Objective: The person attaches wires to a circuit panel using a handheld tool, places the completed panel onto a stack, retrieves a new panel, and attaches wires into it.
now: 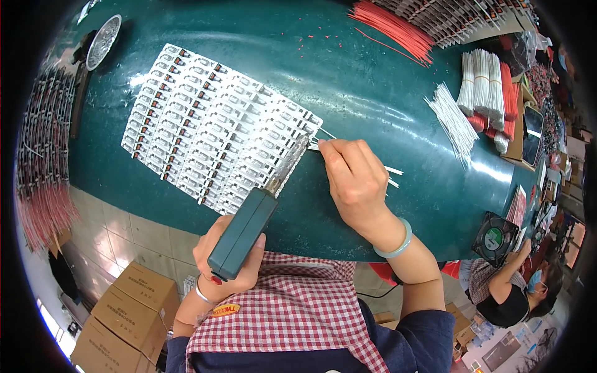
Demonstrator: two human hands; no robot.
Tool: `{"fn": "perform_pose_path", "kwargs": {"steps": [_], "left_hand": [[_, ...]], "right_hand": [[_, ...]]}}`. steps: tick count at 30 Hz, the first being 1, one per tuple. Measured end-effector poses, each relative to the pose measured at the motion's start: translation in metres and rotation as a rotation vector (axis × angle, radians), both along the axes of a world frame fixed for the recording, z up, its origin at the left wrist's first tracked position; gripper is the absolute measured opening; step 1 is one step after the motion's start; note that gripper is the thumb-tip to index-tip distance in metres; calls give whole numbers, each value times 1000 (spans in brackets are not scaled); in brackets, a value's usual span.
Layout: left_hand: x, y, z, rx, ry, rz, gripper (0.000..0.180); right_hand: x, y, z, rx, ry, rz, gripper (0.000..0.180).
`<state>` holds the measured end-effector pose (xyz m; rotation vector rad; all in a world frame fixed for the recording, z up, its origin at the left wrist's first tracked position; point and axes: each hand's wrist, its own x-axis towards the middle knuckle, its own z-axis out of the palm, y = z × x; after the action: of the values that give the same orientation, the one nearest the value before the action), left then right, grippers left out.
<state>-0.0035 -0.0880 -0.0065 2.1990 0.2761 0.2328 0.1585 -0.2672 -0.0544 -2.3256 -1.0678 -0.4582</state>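
My left hand (216,248) is wrapped round the handle of a boxy dark green hand tool (242,235). The tool's narrow metal nose points away from me, along the right edge of a white panel (208,118) made of rows of small white parts. Some rows carry dark and orange bits. At the panel's right corner, my right hand (354,177) pinches thin white wires (314,145). Their near ends touch or lie very close to the panel edge, and the other ends (393,171) stick out past my palm. The exact contact at the tool's tip is hard to make out.
Loose white wires (453,124) lie on the green table (348,81) at right, by bundled white wires (482,84). Red wires (398,31) lie at the far side. A metal dish (104,42) stands far left, a black fan (495,235) near right. Cartons (127,311) sit below; another person (507,289) works at right.
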Motion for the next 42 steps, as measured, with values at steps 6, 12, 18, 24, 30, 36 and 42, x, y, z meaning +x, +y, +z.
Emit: {"fn": "perform_pose_path", "kwargs": {"steps": [6,12,18,24,30,36,42], "left_hand": [[-10,2,-7,16,-31,19,22],[-13,6,-7,38,-36,7,21],[-7,7,1,21,-57,-41,19],[-2,4,-1,34,-70,-30,19],[-6,3,-4,27,-66,-27,18],[-12,6,-8,73,-97,-57,20],[-30,10,-12,36,-4,15,24]], "right_hand": [[0,2,0,65,-8,-9,27],[-8,0,1,116,17,26,30],[-10,2,-1,72,16,25,28],[-11,1,0,52,18,24,29],[-11,3,2,36,12,21,28],[-10,4,2,35,-11,14,27],[-12,5,2,28,-12,-1,27]]}}
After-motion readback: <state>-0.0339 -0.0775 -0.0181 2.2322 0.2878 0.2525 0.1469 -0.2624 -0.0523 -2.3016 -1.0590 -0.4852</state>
